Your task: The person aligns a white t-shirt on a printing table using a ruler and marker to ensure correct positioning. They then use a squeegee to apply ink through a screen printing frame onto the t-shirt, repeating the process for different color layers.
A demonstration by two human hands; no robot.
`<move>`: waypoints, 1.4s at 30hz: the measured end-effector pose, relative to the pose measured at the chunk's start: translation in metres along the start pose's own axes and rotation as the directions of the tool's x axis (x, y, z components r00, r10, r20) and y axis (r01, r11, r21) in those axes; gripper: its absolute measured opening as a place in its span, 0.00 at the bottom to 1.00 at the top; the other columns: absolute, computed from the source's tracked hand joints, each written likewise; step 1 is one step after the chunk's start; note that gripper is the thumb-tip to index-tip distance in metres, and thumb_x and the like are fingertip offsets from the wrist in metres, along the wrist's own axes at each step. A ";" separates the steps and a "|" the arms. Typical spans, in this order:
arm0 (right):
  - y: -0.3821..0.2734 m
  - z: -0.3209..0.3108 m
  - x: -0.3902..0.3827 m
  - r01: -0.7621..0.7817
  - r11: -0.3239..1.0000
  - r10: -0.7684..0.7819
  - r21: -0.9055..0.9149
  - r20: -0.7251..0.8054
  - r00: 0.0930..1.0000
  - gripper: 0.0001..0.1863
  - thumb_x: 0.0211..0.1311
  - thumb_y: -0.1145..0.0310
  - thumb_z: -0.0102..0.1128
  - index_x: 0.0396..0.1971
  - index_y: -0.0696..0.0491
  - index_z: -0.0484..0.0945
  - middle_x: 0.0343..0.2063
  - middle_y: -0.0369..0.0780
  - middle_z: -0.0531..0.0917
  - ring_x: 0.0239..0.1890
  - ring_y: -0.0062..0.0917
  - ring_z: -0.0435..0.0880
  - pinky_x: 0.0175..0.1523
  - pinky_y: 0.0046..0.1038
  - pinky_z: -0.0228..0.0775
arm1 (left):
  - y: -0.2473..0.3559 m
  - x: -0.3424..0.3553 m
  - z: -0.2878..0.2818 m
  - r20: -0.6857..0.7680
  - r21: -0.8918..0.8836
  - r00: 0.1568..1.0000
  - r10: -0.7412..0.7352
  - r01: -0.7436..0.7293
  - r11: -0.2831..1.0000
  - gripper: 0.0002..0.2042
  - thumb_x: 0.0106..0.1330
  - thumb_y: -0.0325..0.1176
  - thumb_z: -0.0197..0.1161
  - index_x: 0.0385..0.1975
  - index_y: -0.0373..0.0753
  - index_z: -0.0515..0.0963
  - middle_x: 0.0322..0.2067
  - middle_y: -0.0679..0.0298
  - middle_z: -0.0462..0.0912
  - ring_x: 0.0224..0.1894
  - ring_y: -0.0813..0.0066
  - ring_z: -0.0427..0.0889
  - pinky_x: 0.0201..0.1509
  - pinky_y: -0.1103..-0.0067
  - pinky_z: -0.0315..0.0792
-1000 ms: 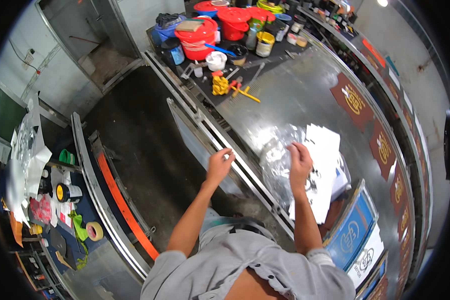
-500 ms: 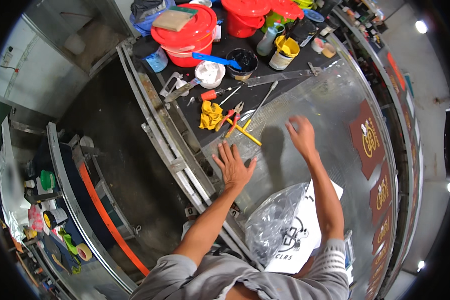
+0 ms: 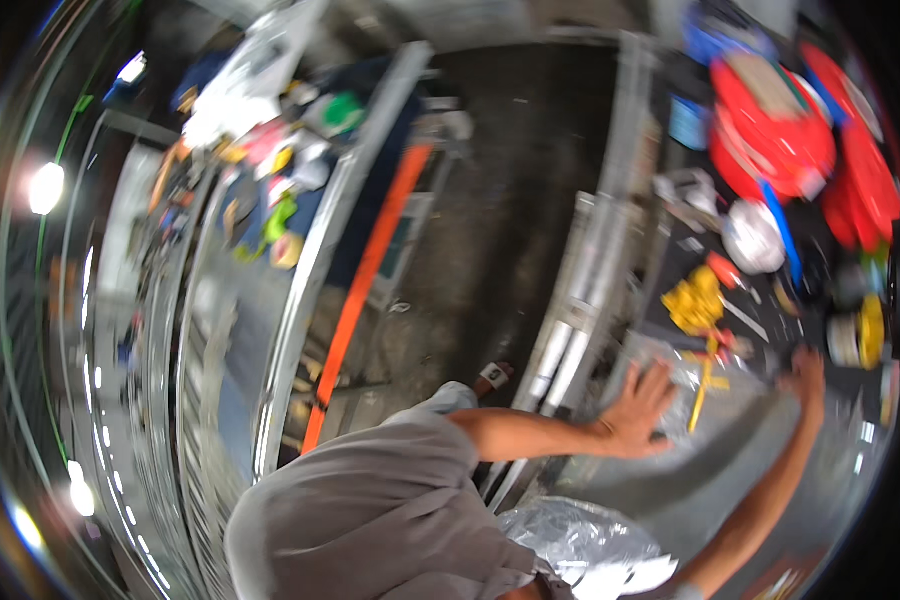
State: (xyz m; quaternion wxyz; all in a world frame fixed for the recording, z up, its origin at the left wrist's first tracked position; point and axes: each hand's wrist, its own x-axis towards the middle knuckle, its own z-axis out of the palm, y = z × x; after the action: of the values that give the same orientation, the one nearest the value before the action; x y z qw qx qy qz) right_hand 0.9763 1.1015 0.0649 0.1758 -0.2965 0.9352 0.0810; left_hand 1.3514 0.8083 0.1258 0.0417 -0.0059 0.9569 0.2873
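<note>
Frame is motion-blurred, so fine detail is going soft. Nearest the camera, at 6 o'clock, the person's grey shirt (image 3: 370, 510) is filling the lower middle, with a crinkled clear plastic bag (image 3: 570, 535) lying just beside it at 5 o'clock on the shiny metal sheet (image 3: 710, 480). Left hand (image 3: 642, 410) is lying at about 4 o'clock, fingers spread flat, palm pressing down on the sheet's near edge, released and grasping nothing. Right hand (image 3: 805, 375) is reaching further out at 3 to 4 o'clock, sitting at the far edge of the same sheet; blur is hiding the fingers, so I cannot tell whether it is gripping or just resting. A yellow-handled tool (image 3: 705, 385) is lying between the two hands, just beyond the left fingertips. Further out at 3 o'clock, a heap of yellow parts (image 3: 692, 300) is sitting on the dark bench, with a silvery round bowl (image 3: 752, 238) beyond it. At 2 o'clock, red plastic tubs (image 3: 770, 130) are standing at the bench's far end. At 9 to 11 o'clock, an orange strap (image 3: 365, 290) is running along a metal frame rail (image 3: 315, 300), with mixed clutter past it.
</note>
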 end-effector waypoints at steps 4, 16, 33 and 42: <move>-0.052 -0.034 -0.028 -0.037 0.980 0.019 0.195 0.095 0.995 0.20 0.31 0.72 0.72 0.32 0.53 0.80 0.39 0.46 0.81 0.49 0.45 0.78 0.50 0.48 0.70 | -0.003 -0.012 0.003 -0.072 -0.053 0.995 -0.065 0.062 0.997 0.48 0.61 0.63 0.58 0.68 0.25 0.60 0.73 0.33 0.45 0.77 0.36 0.36 0.74 0.39 0.30; -0.217 -0.139 -0.221 0.350 0.834 -0.115 0.426 -0.488 0.866 0.10 0.54 0.83 0.58 0.36 0.60 0.79 0.34 0.48 0.81 0.39 0.42 0.81 0.47 0.37 0.74 | -0.006 -0.021 0.004 -0.171 -0.172 0.984 -0.051 0.021 0.985 0.44 0.62 0.59 0.60 0.67 0.26 0.64 0.73 0.35 0.48 0.78 0.39 0.36 0.76 0.43 0.29; -0.391 -0.220 -0.579 0.731 0.538 0.486 0.420 -0.863 0.138 0.12 0.68 0.70 0.63 0.47 0.58 0.78 0.35 0.50 0.83 0.38 0.36 0.82 0.42 0.37 0.81 | 0.035 -0.141 -0.100 -0.345 -0.678 0.867 0.359 -0.494 0.544 0.19 0.71 0.42 0.62 0.52 0.33 0.81 0.54 0.52 0.83 0.60 0.57 0.78 0.66 0.67 0.68; -0.449 -0.199 -0.543 0.842 0.125 0.810 0.525 -0.544 0.218 0.14 0.76 0.65 0.53 0.50 0.60 0.74 0.37 0.48 0.82 0.38 0.35 0.83 0.45 0.34 0.77 | 0.061 -0.263 -0.140 0.197 -0.955 0.730 0.655 -0.009 0.297 0.13 0.78 0.35 0.55 0.47 0.31 0.81 0.35 0.60 0.87 0.36 0.76 0.85 0.41 0.81 0.79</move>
State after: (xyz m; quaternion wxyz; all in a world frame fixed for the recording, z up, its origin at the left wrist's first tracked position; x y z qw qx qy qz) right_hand 1.5959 0.9719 0.4325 -0.3138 -0.0756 0.5459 -0.7732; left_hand 1.6010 0.7791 0.2973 0.2453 0.2689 0.5487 0.7526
